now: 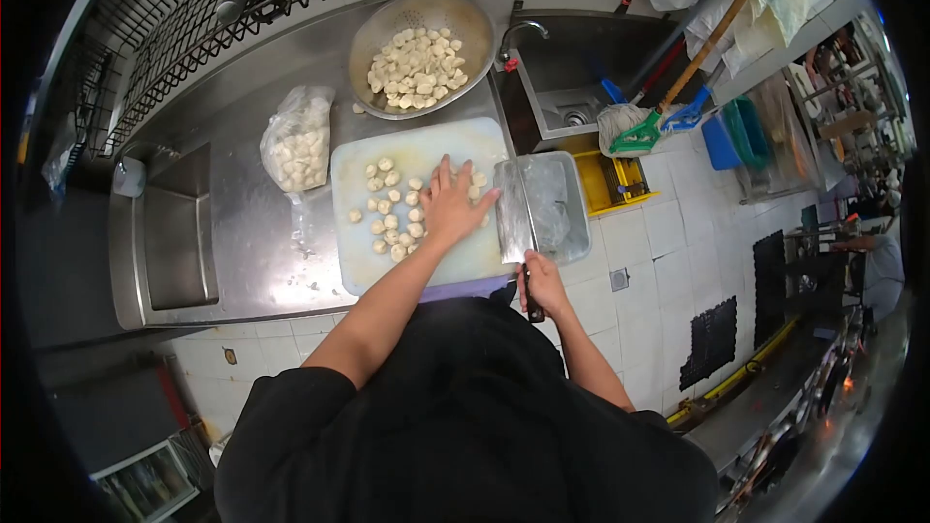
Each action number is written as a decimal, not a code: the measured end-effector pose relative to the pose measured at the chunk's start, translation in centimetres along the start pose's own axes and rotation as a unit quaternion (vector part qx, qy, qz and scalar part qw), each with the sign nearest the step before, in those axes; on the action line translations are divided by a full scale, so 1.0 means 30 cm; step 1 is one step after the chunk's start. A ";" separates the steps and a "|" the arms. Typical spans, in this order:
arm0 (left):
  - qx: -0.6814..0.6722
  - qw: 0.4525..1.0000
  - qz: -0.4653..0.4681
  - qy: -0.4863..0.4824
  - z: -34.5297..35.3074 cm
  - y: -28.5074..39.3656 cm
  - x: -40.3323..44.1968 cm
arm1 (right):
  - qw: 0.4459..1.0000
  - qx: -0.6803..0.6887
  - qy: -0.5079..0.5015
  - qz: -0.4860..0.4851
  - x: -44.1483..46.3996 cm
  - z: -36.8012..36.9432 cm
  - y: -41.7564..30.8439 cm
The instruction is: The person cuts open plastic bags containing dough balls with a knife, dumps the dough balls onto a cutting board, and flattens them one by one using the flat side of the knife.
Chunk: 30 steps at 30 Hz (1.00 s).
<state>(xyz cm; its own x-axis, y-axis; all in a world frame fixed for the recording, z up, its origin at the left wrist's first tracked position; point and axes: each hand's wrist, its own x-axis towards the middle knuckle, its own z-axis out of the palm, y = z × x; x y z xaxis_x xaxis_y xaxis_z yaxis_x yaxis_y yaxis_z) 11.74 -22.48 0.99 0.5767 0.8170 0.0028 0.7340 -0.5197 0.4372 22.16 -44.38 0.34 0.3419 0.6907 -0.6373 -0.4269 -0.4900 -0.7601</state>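
Note:
A white cutting board [358, 266] lies on the steel counter, with several pale, round balls [391, 222] scattered over its left and middle. They look like fish balls or meatballs. My left hand [450, 205] rests palm down on the board with its fingers spread, and a few balls show around the fingertips. At the board's right edge, my right hand [544, 285] grips the dark handle of a cleaver [511, 211]. The wide blade points away from me, partly in front of a clear plastic tub [573, 223]. What lies under my left palm is hidden.
Behind the board stands a large metal colander [363, 39] full of pale pieces. A plastic bag of balls [298, 150] sits to the left. Sinks [179, 232] lie far left and back right. Mops [635, 136] and a yellow bucket [610, 184] stand right; another person [882, 266] is farther off.

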 end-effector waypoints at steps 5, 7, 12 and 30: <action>0.021 0.998 -0.056 -0.030 -0.001 0.118 -0.016 | 0.997 -0.056 -0.045 -0.008 0.024 0.039 -0.003; 0.010 0.996 -0.080 -0.025 0.027 0.132 -0.025 | 0.997 -0.056 -0.044 -0.010 0.030 0.071 0.001; -0.121 0.980 -0.085 0.134 0.119 0.111 -0.042 | 0.983 -0.164 -0.077 -0.038 0.038 0.094 -0.045; -0.143 0.929 0.088 0.331 -0.301 0.167 0.389 | 0.958 -0.134 -0.085 -0.238 0.135 0.224 -0.516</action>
<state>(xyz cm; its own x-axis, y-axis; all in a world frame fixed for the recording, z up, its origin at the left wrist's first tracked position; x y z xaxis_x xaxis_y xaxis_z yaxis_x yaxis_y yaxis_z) 18.91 -13.28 11.35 0.2622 0.7503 0.6069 0.4694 -0.6486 0.5991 24.53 -30.41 10.37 0.2943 0.9351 -0.1975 -0.0179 -0.2012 -0.9794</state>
